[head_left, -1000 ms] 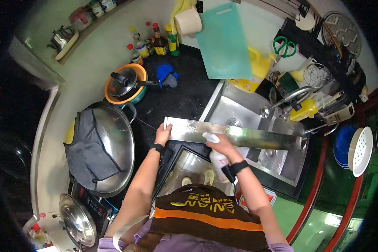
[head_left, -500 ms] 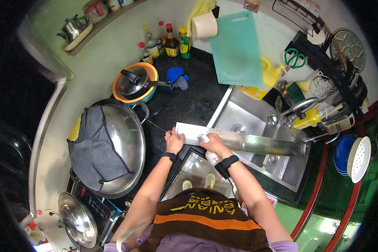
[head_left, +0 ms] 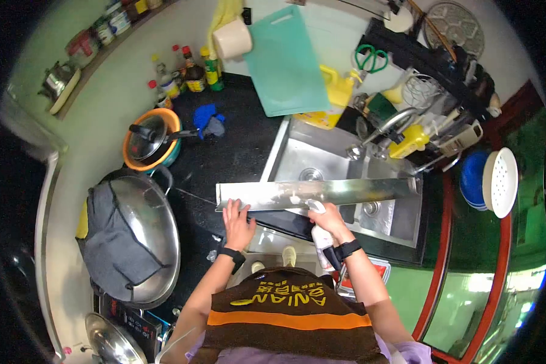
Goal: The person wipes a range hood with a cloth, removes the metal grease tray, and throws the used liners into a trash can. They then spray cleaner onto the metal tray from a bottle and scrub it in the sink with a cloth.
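Note:
A long shiny metal trough-shaped panel [head_left: 358, 192] lies across the sink, its left end over the black counter. Near that end, my left hand [head_left: 239, 227] rests its spread fingertips on the panel's near edge, the thumb pointing away to the side. My right hand [head_left: 329, 219] is wrapped round the neck of a white spray bottle [head_left: 323, 244], its head pointing toward the panel's inner face. A small whitish patch shows on the metal just left of the nozzle. The bottle's trigger is mostly hidden by my fingers.
The double steel sink [head_left: 294, 145] lies beneath and behind the panel. At left stand a large wok lid [head_left: 155, 224] with a grey cloth [head_left: 112, 242] and an orange bowl [head_left: 175, 121]. A green cutting board [head_left: 288, 67] leans at the back; a faucet [head_left: 385, 127] juts over the sink.
The whole scene has shifted left in view as the camera turned. My left hand's fingers have spread along the panel's near edge, away from its corner. The spray bottle stays in my right hand.

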Available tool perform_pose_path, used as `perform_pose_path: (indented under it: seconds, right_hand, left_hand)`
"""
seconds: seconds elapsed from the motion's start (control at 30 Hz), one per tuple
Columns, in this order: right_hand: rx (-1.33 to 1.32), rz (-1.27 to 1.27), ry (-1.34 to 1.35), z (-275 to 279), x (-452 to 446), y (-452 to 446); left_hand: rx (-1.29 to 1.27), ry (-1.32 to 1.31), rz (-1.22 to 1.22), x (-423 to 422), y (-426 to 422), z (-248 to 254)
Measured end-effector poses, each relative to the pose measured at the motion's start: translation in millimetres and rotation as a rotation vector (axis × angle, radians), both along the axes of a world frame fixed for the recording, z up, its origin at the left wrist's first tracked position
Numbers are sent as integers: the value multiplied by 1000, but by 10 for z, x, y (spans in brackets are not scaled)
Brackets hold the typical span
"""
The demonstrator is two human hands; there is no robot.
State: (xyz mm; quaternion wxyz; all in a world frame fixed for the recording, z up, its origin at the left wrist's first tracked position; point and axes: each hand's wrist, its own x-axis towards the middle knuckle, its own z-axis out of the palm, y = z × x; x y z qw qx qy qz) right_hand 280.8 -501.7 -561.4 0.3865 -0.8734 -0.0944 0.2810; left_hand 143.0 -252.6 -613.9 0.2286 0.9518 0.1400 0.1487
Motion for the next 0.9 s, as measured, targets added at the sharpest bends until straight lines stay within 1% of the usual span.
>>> perform_pose_path:
  seconds: [0.07, 0.13, 0.17, 0.2, 0.27, 0.3, 0.33, 0.4, 0.43, 0.5, 0.53, 0.6, 0.63, 0.67, 0.7, 0.73, 0.77, 0.8, 0.87, 0.9]
  right_hand:
    - [-28, -20, -15, 47, 3, -201]
    - [47, -132, -166, -27, 29, -464]
    - [37, -181, -156, -31, 56, -574]
    - [-27, -219, -181, -13, 73, -731]
    - [-43, -333, -64, -1, 124, -981]
    - [-58, -415, -44, -45, 152, -1112]
    - [-83, -436, -49, 27, 172, -1213]
    - [-23, -449, -171, -127, 216, -1502]
    - [-27, -460, -173, -181, 239, -1608]
    - [54, -502, -203, -291, 291, -1795]
    - [52, -508, -206, -219, 299, -1845]
    - [112, -635, -114, -1, 335, -1906]
    - [79, -643, -61, 6, 398, -1998]
    - [80, -645, -61, -85, 443, -2120]
    - [118, -667, -147, -198, 502, -2236]
    - [155, -687, -233, -194, 533, -2305]
    - [218, -667, -215, -180, 568, -2385]
    - [220, -665, -216, -172, 610, -2452]
    - [144, -805, -45, 64, 657, -2462]
    - [111, -827, -84, -12, 725, -2540]
  left_hand:
    - [10, 0, -11, -19, 1, -2]
    - [11, 2, 0, -30, 12, 9]
    - [16, 3, 9, -39, 28, -11]
    - [27, -3, 17, -63, 42, -28]
    - [6, -17, 33, -87, 36, -1]
    - [8, -35, 24, -107, 39, -14]
    - [4, -29, 31, -128, 29, -13]
    - [-22, -19, 39, -161, -1, -6]
    - [-36, -5, 47, -173, -20, 0]
    - [-50, -5, 49, -196, -50, -11]
    - [-53, -1, 53, -206, -66, -33]
    - [-55, -11, 40, -214, -133, 32]
    - [-75, -9, 39, -220, -164, 52]
    - [-95, -8, 40, -226, -189, 73]
    - [-93, -15, 35, -229, -212, 97]
    - [-93, -16, 34, -227, -232, 101]
    - [-100, -9, 39, -229, -245, 104]
    - [-108, -3, 45, -227, -259, 107]
    - [-101, -9, 49, -220, -289, 123]
    - [-112, -14, 44, -223, -303, 129]
